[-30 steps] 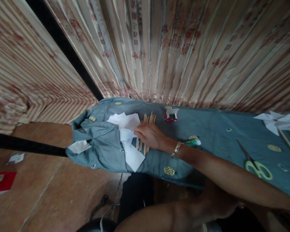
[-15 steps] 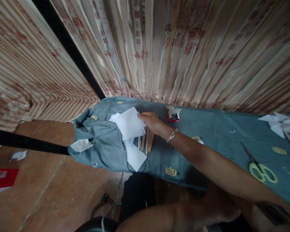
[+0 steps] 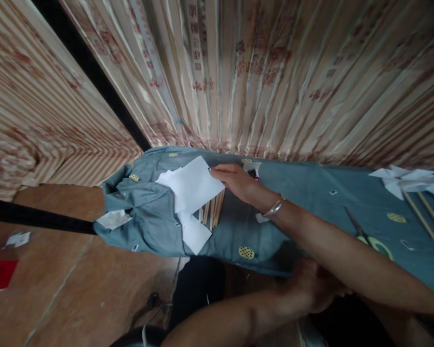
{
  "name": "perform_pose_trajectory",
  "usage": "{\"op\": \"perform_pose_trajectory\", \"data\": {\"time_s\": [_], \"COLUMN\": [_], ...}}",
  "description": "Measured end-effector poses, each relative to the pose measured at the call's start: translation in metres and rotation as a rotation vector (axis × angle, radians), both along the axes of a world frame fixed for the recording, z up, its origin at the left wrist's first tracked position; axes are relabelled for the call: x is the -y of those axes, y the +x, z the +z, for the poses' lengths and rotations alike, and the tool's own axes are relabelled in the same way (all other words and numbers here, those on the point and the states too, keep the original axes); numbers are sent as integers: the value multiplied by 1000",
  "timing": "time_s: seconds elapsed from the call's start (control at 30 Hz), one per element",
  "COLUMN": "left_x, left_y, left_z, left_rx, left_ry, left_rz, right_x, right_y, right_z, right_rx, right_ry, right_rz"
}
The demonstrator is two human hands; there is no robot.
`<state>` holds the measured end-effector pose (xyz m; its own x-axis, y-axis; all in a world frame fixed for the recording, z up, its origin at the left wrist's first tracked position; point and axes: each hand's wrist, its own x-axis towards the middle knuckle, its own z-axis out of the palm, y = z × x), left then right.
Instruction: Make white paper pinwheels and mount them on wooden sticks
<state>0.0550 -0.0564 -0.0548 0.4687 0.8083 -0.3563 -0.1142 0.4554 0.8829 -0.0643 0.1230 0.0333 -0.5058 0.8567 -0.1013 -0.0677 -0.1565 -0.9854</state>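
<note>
My right hand (image 3: 238, 182) reaches across the blue-grey cloth-covered table (image 3: 304, 193) and pinches the corner of a white paper sheet (image 3: 193, 185), lifting it off a small pile of white papers (image 3: 193, 231). A bundle of thin wooden sticks (image 3: 212, 212) lies under and beside the sheet. A silver bracelet sits on that wrist. My left hand (image 3: 316, 289) is low at the table's near edge, under the right forearm, with its fingers curled and partly hidden.
A small red box (image 3: 252, 169) shows just behind my right hand. Green-handled scissors (image 3: 374, 241) and white paper pinwheels (image 3: 407, 179) on sticks lie at the right. Striped curtains hang behind. A black bar (image 3: 39, 218) crosses the left, over a tiled floor with scraps.
My right hand left the sticks, took hold of the top white sheet and raised it toward the back. My left hand came up a little toward the table edge.
</note>
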Motion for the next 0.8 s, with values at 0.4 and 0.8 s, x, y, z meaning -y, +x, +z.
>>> {"op": "perform_pose_trajectory", "data": {"time_s": [0.4,0.8], "left_x": [-27,-41], "left_y": [-60,-92], "left_z": [45,33], "left_rx": [47,-740], "left_ry": [70,1309], "left_rz": [114,-100], "right_x": [74,117], "right_y": [224,270], "right_z": [37,-32], "right_rx": [166,272], "right_ry": [129,-258], "right_rz": [-765,-409]}}
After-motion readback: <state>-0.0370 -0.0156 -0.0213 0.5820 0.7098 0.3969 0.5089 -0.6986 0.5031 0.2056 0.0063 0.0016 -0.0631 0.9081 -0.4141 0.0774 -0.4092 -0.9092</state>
